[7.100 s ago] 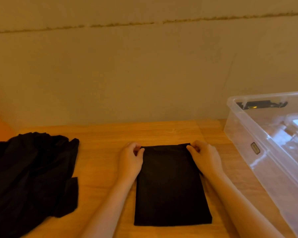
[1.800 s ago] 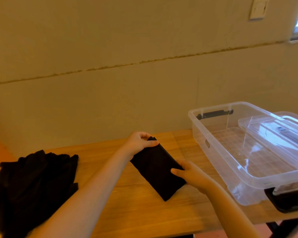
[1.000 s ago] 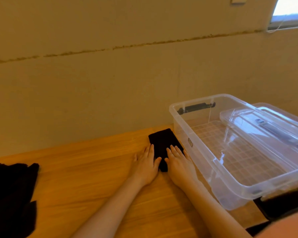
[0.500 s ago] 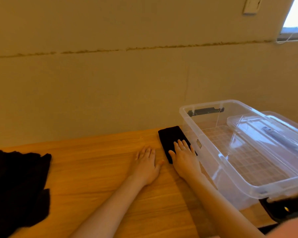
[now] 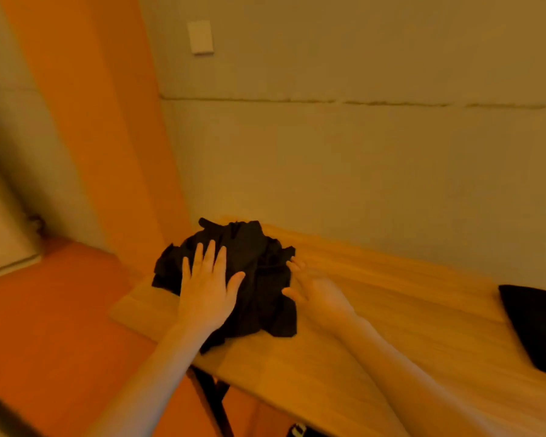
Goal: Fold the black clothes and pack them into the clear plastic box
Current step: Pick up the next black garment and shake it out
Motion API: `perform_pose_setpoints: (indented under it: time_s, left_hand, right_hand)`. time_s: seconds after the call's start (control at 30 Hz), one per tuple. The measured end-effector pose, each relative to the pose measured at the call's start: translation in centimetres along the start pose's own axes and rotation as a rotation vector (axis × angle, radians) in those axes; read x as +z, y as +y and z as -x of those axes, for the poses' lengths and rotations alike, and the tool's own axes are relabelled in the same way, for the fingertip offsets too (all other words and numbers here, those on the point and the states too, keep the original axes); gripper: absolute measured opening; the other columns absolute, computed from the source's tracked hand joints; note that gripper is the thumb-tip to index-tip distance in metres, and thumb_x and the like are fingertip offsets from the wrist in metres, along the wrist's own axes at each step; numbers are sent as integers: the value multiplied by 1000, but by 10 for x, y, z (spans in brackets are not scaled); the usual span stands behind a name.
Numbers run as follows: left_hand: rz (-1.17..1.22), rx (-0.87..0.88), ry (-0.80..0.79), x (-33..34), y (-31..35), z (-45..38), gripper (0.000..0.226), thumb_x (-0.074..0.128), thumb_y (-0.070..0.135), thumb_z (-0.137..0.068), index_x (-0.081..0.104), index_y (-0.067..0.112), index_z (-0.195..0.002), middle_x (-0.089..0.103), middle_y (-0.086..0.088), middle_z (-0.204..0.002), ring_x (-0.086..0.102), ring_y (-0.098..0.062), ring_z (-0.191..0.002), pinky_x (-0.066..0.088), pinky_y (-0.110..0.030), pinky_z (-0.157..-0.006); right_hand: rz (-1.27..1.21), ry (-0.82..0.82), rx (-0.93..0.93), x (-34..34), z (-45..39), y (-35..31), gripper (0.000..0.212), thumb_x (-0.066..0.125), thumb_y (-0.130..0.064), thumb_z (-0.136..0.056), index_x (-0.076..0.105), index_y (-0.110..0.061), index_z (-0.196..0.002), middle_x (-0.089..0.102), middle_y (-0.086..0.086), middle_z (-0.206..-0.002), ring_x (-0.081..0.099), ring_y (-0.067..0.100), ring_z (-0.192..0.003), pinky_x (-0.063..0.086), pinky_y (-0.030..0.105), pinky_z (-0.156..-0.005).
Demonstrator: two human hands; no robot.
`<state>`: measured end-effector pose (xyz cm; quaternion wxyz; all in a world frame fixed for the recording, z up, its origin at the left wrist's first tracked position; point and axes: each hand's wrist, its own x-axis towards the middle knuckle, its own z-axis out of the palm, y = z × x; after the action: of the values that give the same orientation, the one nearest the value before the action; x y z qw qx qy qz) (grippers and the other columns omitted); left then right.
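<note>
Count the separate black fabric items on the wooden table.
2: a crumpled black clothes heap at the wooden table's left end, and a folded black garment at the right edge. The heap may hide several pieces.

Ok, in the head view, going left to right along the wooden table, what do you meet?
Left hand laid flat on the crumpled black clothes pile → right hand open at the pile's right edge → bare stretch of wooden table → folded black garment, cut off by the right frame edge.

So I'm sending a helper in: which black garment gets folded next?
On the wooden table, go to its left end. The crumpled black pile lies there under the left hand, unlike the flat folded black piece at the right edge.
</note>
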<state>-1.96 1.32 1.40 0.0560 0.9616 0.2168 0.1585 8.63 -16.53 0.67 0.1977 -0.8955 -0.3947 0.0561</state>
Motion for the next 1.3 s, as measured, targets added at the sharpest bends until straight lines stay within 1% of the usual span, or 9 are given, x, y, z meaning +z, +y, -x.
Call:
perform_pose_setpoints:
  time_s: [0.2,0.4,0.53,0.63,0.8,0.93,1.07,1.23,1.3]
  left_hand:
    - [448,-7,101,-3,-22,-6,52,51,35,-94,41,15,-140,37,-2,-148,24,-15,-141,14,-32,-116]
    - [582,-45,237,1,-16,-17,15,69,20,-83,72,13,-97,64,5,-101,53,-13,-107,31,-13,-88]
    - [720,-32,258,-13,-14,-24,12,65,14,-86,66,23,-78,59,18,-81,54,3,-83,35,-8,-77]
    - [853,-24,177,-36,-4,-34,23,53,14,-94,55,25,-74,59,5,-76,54,-1,-70,39,-10,-64]
    - [937,-4,161,-81,20,-71,26,43,15,-98,51,20,-75,49,2,-71,44,-8,-64,34,-11,-54]
    - [876,108,64,-116,38,-98,25,43,16,-99,53,17,-76,50,3,-69,46,-7,-64,35,-15,-56]
    - [783,200,7,-145,48,-114,25,44,18,-99,54,21,-76,52,0,-71,50,-10,-66,38,-15,-59]
    - [776,216,-80,-154,52,-117,19,49,23,-97,58,21,-80,58,3,-72,56,-8,-68,42,-22,-66]
    - [735,233,-246,-153,49,-115,10,57,27,-92,63,23,-85,65,5,-82,62,-6,-77,45,-18,-69]
  right_hand:
    - [-223,98,-119,-6,-53,-45,66,60,-30,-88,28,-25,-145,21,-9,-153,17,9,-142,19,27,-113]
    - [-175,171,-170,-10,-67,-37,24,61,-15,-87,69,-12,-109,54,-1,-134,39,12,-132,26,22,-107]
    - [-373,95,-125,-32,-68,-42,15,62,-14,-87,71,-12,-98,66,-2,-105,56,8,-103,37,18,-90]
    - [-579,87,-100,-61,-71,-52,17,59,-15,-90,63,-21,-74,60,-10,-72,55,-1,-67,43,18,-69]
    - [-628,228,-160,-107,-71,-63,29,48,-16,-96,51,-12,-67,45,0,-64,40,1,-51,31,14,-49]
    - [-481,101,-177,-147,-63,-59,21,59,-16,-90,56,-10,-70,52,-1,-64,49,-1,-54,37,12,-52]
    - [-261,-54,-135,-175,-55,-36,15,66,-19,-85,66,-5,-92,66,8,-88,60,16,-80,47,29,-73]
    - [-433,85,-52,-176,-42,-3,30,58,-17,-91,61,12,-89,53,12,-78,48,20,-75,40,33,-71]
    - [-486,109,-52,-173,-36,1,28,54,-17,-93,64,2,-77,58,5,-70,53,14,-69,43,27,-69]
